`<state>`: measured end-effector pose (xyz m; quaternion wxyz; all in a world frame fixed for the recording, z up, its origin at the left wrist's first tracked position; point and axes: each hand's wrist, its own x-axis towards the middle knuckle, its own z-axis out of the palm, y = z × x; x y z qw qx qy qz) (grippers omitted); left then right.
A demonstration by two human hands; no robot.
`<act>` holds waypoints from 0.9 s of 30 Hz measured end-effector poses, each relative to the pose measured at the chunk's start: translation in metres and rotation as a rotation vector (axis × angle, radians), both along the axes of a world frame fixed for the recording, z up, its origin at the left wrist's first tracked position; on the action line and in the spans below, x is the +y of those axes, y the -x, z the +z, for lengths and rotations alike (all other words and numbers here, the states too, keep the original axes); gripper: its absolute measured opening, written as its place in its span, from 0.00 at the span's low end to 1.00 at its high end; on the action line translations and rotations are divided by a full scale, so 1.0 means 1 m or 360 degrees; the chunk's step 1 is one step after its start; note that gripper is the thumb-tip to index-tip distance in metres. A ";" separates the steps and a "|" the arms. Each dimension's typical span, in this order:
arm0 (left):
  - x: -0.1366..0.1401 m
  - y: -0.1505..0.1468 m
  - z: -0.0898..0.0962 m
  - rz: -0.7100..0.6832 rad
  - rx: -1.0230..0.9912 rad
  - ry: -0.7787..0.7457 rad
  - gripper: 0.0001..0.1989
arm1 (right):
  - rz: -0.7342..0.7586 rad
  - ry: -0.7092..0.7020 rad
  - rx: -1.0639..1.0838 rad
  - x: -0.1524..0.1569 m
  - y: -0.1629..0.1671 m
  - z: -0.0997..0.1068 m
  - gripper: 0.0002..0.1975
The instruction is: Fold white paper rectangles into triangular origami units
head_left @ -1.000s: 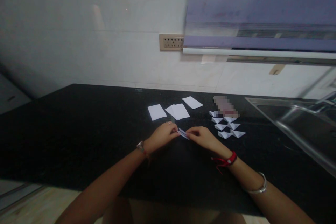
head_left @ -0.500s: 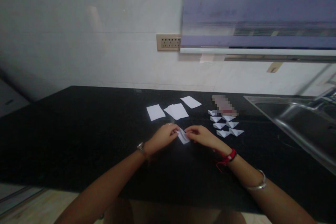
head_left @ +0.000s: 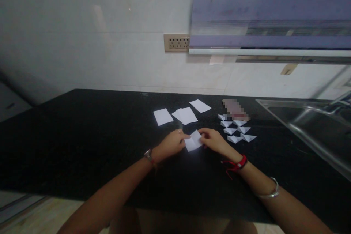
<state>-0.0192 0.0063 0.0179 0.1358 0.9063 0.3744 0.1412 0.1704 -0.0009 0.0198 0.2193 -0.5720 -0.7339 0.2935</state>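
A small white sheet of paper point(head_left: 194, 142) with a crease across its middle is spread between my hands over the black counter. My left hand point(head_left: 173, 143) pinches its left edge with the thumb on top. On the opposite edge, my right hand point(head_left: 213, 140) grips the paper between thumb and fingers. Just beyond my hands lie flat white sheets: one on the left point(head_left: 163, 117), a small overlapping stack point(head_left: 186, 116) in the middle, and another sheet point(head_left: 200, 106) farther back. Several folded paper pieces point(head_left: 230, 131) sit in two columns to the right of my right hand.
A pixelated flat object point(head_left: 235, 109) lies behind the folded pieces. The metal sink point(head_left: 274, 117) is set into the right side of the black counter point(head_left: 82, 142). Along the back stands a tiled wall with a socket panel point(head_left: 177, 43) and a purple striped blind point(head_left: 268, 14).
The paper in my hands was folded narrow and now lies opened out, its crease showing. My right hand has shifted slightly right and away from me; my left hand is nearly in place.
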 end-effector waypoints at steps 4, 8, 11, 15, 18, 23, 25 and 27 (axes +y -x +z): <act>0.003 0.001 -0.006 0.0029 0.0115 -0.0055 0.15 | 0.0005 -0.0055 -0.0119 0.003 -0.003 0.000 0.13; 0.006 0.001 -0.012 0.0007 0.0083 -0.0096 0.14 | -0.0061 -0.0188 -0.0206 0.004 -0.001 0.001 0.13; 0.006 0.001 -0.012 -0.0013 0.0074 -0.0099 0.14 | -0.0069 -0.0212 -0.0235 0.006 0.001 -0.001 0.11; 0.004 0.000 -0.009 -0.0011 0.0097 -0.0116 0.14 | -0.0054 -0.0302 -0.0267 0.006 0.002 -0.002 0.08; 0.004 0.000 -0.008 -0.0014 0.0148 -0.0141 0.13 | 0.0063 -0.0438 -0.0347 0.003 0.002 0.000 0.07; 0.004 0.000 -0.007 0.0003 0.0199 -0.0185 0.13 | 0.0403 -0.0618 -0.0567 -0.002 0.001 0.006 0.10; 0.003 0.001 -0.006 0.0004 0.0198 -0.0192 0.13 | 0.0512 -0.0647 -0.0685 -0.003 0.000 0.008 0.11; 0.002 0.002 -0.006 -0.0001 0.0200 -0.0198 0.14 | 0.0583 -0.0659 -0.0775 -0.004 -0.001 0.009 0.11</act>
